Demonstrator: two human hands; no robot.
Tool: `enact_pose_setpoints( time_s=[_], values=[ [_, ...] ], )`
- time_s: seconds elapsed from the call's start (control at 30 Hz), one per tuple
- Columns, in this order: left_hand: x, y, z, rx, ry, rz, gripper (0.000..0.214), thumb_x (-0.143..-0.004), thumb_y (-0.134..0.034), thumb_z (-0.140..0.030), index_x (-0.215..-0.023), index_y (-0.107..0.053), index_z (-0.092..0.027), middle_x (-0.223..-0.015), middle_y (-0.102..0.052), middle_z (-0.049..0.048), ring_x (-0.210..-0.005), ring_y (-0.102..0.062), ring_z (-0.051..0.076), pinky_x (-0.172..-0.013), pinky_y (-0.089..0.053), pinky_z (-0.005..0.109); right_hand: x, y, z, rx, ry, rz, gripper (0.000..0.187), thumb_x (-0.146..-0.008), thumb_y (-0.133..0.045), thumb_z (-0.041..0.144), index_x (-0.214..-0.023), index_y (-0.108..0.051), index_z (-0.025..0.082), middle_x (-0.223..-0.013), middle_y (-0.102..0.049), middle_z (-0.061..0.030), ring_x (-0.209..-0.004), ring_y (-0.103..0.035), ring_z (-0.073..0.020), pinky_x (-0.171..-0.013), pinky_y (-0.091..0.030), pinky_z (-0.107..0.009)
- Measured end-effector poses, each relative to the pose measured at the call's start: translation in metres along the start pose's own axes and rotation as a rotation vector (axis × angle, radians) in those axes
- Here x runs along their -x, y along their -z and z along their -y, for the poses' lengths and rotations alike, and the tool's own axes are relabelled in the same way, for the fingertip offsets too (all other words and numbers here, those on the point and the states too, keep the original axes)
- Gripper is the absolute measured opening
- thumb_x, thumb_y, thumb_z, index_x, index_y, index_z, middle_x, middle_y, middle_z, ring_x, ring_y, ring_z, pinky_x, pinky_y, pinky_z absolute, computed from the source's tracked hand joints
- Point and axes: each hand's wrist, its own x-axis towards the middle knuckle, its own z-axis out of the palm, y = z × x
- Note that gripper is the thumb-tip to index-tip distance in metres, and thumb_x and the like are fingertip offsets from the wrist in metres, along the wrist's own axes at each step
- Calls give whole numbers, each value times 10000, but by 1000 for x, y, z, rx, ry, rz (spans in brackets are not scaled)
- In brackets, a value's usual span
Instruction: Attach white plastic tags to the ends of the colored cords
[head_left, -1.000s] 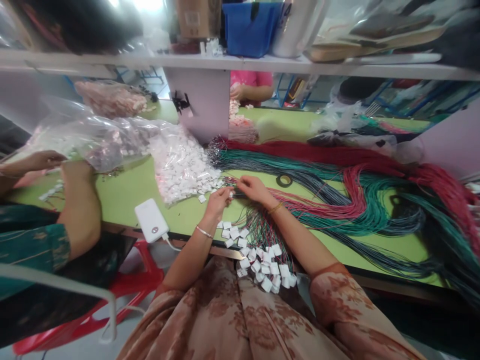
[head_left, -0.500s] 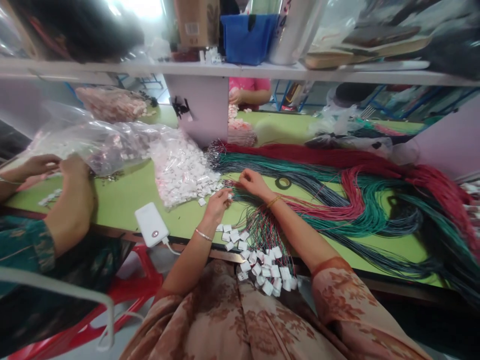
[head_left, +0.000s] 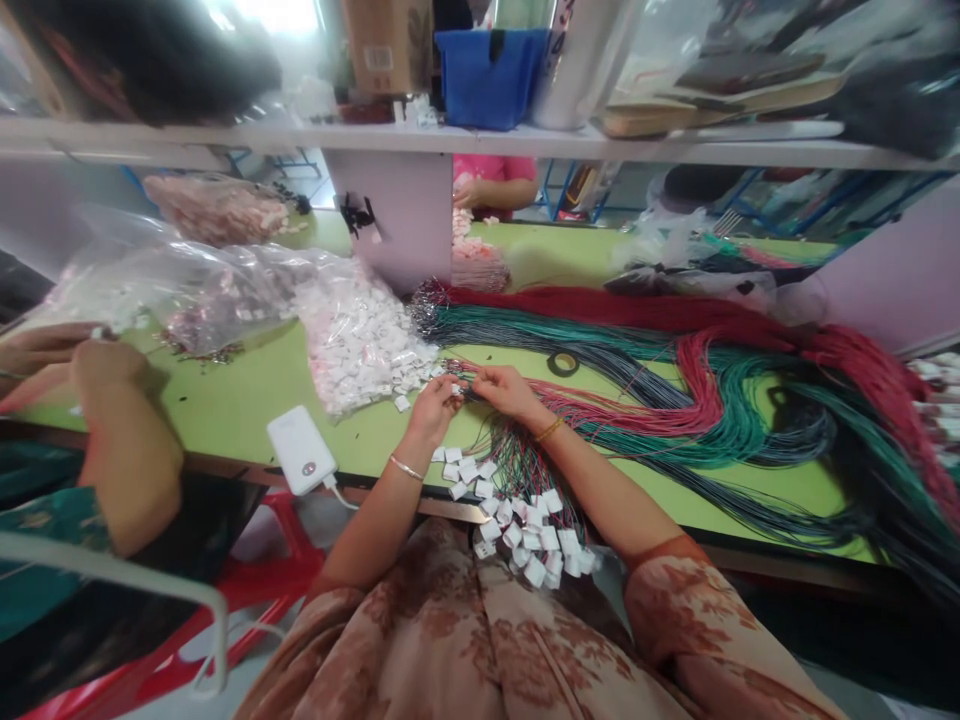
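Left hand (head_left: 433, 411) has a white connector (head_left: 456, 390) pinched, just off at 9 o'clock from the right hand (head_left: 504, 391), fingertips bunched, can't tell on what tbh.

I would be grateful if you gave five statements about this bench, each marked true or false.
1. The left hand holds a white connector. True.
2. The white power bank has a cable plugged in. True.
3. The right hand rests on the white power bank. False: the right hand is close beside the left hand.
4. The tape roll lies on the green tabletop. True.
5. The blue bin stands on the green tabletop. False: the blue bin is on the shelf.
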Motion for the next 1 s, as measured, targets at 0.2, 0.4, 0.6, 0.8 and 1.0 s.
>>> enact_pose_setpoints(
  time_s=[0.2,0.4,0.6,0.8,1.0],
  values=[
    [3,-3,1,-46,-29,22,196,-738,-712,-254,-847,-588,-148,-790,-662,22,-576,-543,59,-559,-414,182,0,-4,-3,22,13,5,272,-738,-516,399,-593,-478,172,-542,-418,48,-534,-348,-81,-532,-286,-218],
    [4,-5,8,-243,-141,-13,228,-698,-747,-317,-783,-644,-132,-587,-575,-11,-509,-475,56,-503,-348,176,4,-9,-2,89,33,11,232,-758,-496,363,-624,-489,173,-562,-431,44,-539,-347,-84,-515,-266,-209],
    [0,-4,9,-260,-121,-39,281,-679,-753,-362,-817,-684,-128,-570,-573,-3,-499,-472,64,-489,-336,187,9,-6,-1,165,141,42,217,-804,-469,338,-661,-488,176,-588,-439,39,-555,-353,-89,-527,-267,-212],
    [10,-9,7,-441,-245,-54,260,-729,-697,-407,-750,-667,-149,-610,-578,13,-542,-482,102,-524,-379,226,6,-1,3,208,131,19,237,-781,-520,342,-620,-473,174,-569,-436,39,-547,-342,-87,-536,-259,-219],
    [69,-47,19,-850,-597,504,133,-810,-621,-322,-810,-709,-221,-886,-663,112,-876,-590,216,-844,-471,349,2,11,1,79,46,123,248,-834,-511,387,-764,-556,154,-670,-545,13,-596,-438,-104,-590,-353,-220]
  ],
)
